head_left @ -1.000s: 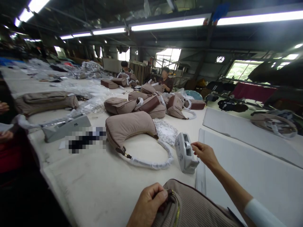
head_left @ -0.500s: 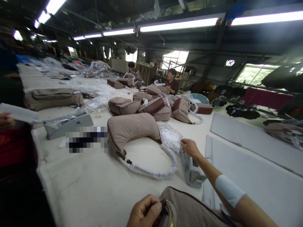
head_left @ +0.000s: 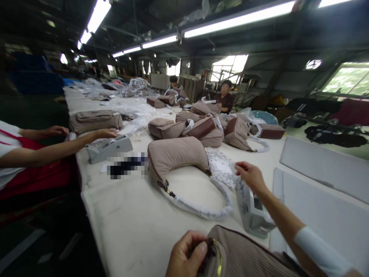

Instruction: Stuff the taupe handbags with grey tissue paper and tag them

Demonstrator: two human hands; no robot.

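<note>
A ribbed taupe handbag sits at the near edge of the white tabletop, its long axis running rightward from the left hand, whose grip clenches its gold zip. The right hand, fingers pinched, hangs just above a grey tape dispenser; whether that grip holds anything, I cannot tell.

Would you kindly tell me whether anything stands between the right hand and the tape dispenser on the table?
Nothing visible does: the right hand is right at the top of the pale grey tape dispenser, and the printed tissue paper lies beside them, not between.
</note>
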